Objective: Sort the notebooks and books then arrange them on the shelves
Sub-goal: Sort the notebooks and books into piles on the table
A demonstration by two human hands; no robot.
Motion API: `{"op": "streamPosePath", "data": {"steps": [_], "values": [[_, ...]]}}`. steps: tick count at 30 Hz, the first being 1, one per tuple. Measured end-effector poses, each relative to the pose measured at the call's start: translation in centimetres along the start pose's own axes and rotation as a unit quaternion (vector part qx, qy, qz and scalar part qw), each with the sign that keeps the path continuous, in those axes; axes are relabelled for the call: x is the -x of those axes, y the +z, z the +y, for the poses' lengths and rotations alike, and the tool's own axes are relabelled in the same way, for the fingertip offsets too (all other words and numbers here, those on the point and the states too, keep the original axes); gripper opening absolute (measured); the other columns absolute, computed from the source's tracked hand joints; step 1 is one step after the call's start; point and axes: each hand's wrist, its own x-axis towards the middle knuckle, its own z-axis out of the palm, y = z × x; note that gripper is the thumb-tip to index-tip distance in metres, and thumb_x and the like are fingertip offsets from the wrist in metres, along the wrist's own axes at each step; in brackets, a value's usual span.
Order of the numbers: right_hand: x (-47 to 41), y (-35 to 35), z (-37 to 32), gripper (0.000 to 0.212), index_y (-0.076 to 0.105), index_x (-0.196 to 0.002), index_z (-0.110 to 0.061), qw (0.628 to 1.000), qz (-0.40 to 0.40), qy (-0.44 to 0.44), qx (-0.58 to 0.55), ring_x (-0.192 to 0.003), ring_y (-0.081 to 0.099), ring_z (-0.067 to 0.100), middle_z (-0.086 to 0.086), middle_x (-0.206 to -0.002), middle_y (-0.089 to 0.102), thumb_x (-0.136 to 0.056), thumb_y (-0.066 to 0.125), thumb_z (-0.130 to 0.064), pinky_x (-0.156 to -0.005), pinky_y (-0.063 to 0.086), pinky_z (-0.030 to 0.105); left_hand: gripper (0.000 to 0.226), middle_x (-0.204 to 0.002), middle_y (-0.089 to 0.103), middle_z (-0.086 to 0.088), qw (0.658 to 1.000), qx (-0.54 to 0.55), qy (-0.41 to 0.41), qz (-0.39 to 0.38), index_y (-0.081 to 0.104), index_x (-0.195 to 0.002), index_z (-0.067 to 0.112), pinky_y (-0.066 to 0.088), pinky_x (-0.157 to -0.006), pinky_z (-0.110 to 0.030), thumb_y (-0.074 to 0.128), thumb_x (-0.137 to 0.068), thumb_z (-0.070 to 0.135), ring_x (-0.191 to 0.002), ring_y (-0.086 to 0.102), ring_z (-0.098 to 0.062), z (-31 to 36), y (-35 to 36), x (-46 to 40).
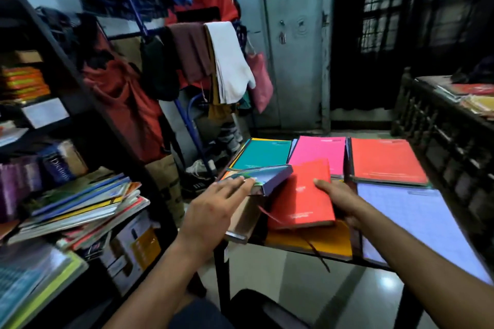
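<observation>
Step in hand, as judged: sorting at the table (pixel 302 247), not yet shelving. Both hands are on books at its near left corner.

Left hand (pixel 213 207): fingers extended flat along the top of a thick small book with a blue-green glossy cover (pixel 263 177), which sits tilted on a stack. Straight fingers press it; no curl round it visible. Thumb position hidden, so I cannot tell whether it has a hold underneath.

Right hand (pixel 338 199): holds the right edge of a small red hard-cover diary (pixel 303 193), thumb on the cover, fingers presumably beneath (not seen). The diary lies just beside the blue-green book, touching or overlapping its corner, and over an orange-yellow flat book (pixel 310 240).

Farther back, in a row: teal notebook (pixel 263 153), pink notebook (pixel 319 151), red-orange large notebook (pixel 386 159); a pale lilac squared-cover notebook (pixel 413 218) at the right, near edge.

Dark metal shelf unit (pixel 80 93) stands to the left, already carrying an untidy slanted pile of thin books (pixel 80 208).

Next move calls for: lifting the two small books apart, assigning each to a group, then carrying leftward to the shelves. The tilted book may slide off.
</observation>
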Motion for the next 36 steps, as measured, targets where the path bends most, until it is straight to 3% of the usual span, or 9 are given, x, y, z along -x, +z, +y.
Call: {"op": "streamPosePath", "data": {"steps": [2, 8, 12, 16, 20, 24, 29, 33, 36], "values": [[-1.2, -1.3, 1.1, 0.033, 0.063, -0.121, 0.001, 0.996, 0.029, -0.007, 0.085, -0.073, 0.069, 0.025, 0.011, -0.088, 0.073, -0.099, 0.061, -0.024, -0.061, 0.056, 0.027, 0.055, -0.120, 0.071, 0.001, 0.999, -0.035, 0.009, -0.028, 0.066, -0.130, 0.021, 0.058, -0.079, -0.029, 0.042, -0.081, 0.013, -0.102, 0.068, -0.020, -0.2, 1.6, 0.6], [-2.1, -1.2, 2.3, 0.028, 0.061, -0.122, -0.006, 0.991, 0.066, -0.055, 0.104, -0.094, 0.071, 0.036, 0.017, -0.109, 0.071, -0.096, 0.064, -0.015, -0.088, 0.058, 0.052, 0.044, -0.117, 0.068, 0.005, 0.993, -0.005, -0.036, -0.109, 0.056, -0.121, 0.029, 0.058, -0.057, -0.031, 0.051, -0.080, 0.015, -0.093, 0.070, -0.024, -0.1, 5.6, 3.7], [-1.8, -2.1, 2.1, 0.051, 0.050, -0.134, -0.011, 0.965, 0.064, -0.094, 0.235, -0.103, 0.067, 0.030, 0.013, -0.123, 0.066, -0.089, 0.071, -0.021, -0.095, 0.054, 0.046, 0.058, -0.120, 0.065, 0.004, 0.985, 0.009, -0.087, -0.151, 0.055, -0.125, 0.029, 0.057, -0.067, -0.034, 0.072, -0.075, 0.005, -0.099, 0.067, -0.025, -0.6, 5.9, 2.6], [-0.1, -2.4, 0.3, 0.082, 0.031, -0.149, -0.015, 0.854, 0.063, -0.074, 0.511, -0.127, 0.052, 0.037, 0.019, -0.145, 0.041, -0.087, 0.067, -0.055, -0.103, 0.046, 0.043, 0.063, -0.131, 0.052, 0.006, 0.973, 0.024, -0.139, -0.182, 0.044, -0.137, 0.034, 0.053, -0.076, -0.035, 0.059, -0.086, 0.002, -0.113, 0.056, -0.022, -1.9, 6.4, 2.9], [1.0, -1.6, 0.0, 0.069, 0.041, -0.142, -0.027, 0.801, 0.047, -0.086, 0.591, -0.128, 0.052, 0.037, 0.016, -0.153, 0.027, -0.085, 0.063, -0.060, -0.100, 0.048, 0.045, 0.058, -0.126, 0.045, 0.007, 0.965, 0.065, -0.143, -0.209, 0.039, -0.125, 0.039, 0.050, -0.085, -0.038, 0.053, -0.084, 0.000, -0.118, 0.050, -0.022, -2.2, 6.9, 2.4], [1.4, -0.6, 0.3, 0.049, 0.053, -0.133, -0.028, 0.769, 0.021, -0.104, 0.630, -0.119, 0.054, 0.040, 0.020, -0.147, 0.029, -0.092, 0.056, -0.054, -0.103, 0.047, 0.046, 0.058, -0.139, 0.048, 0.003, 0.981, 0.048, -0.113, -0.153, 0.045, -0.139, 0.032, 0.039, -0.109, -0.039, 0.056, -0.087, 0.010, -0.124, 0.048, -0.022, 0.1, 6.6, 2.0], [1.8, -0.8, 1.0, 0.044, 0.052, -0.136, -0.029, 0.750, 0.003, -0.133, 0.648, -0.116, 0.048, 0.040, 0.013, -0.130, 0.038, -0.095, 0.051, -0.045, -0.102, 0.044, 0.043, 0.054, -0.134, 0.056, 0.002, 0.991, 0.069, 0.015, -0.115, 0.052, -0.133, 0.030, 0.045, -0.102, -0.039, 0.058, -0.081, 0.016, -0.116, 0.055, -0.022, 4.7, 7.0, 3.1], [2.5, -0.8, 0.6, 0.047, 0.050, -0.137, -0.032, 0.697, 0.019, -0.183, 0.693, -0.126, 0.040, 0.032, 0.006, -0.132, 0.044, -0.093, 0.051, -0.051, -0.104, 0.039, 0.044, 0.056, -0.146, 0.047, 0.000, 0.988, 0.063, -0.117, -0.082, 0.045, -0.140, 0.034, 0.035, -0.115, -0.045, 0.057, -0.086, 0.026, -0.134, 0.045, -0.023, 3.5, 7.7, 4.3], [1.4, 1.9, -0.6, 0.049, 0.049, -0.140, -0.028, 0.700, -0.027, -0.262, 0.664, -0.135, 0.039, 0.025, 0.002, -0.143, 0.047, -0.097, 0.051, -0.050, -0.110, 0.034, 0.039, 0.064, -0.158, 0.032, -0.005, 0.943, 0.133, -0.303, -0.043, 0.037, -0.148, 0.035, 0.028, -0.119, -0.048, 0.059, -0.092, 0.054, -0.146, 0.028, -0.025, 0.4, 7.8, 5.2]]}}
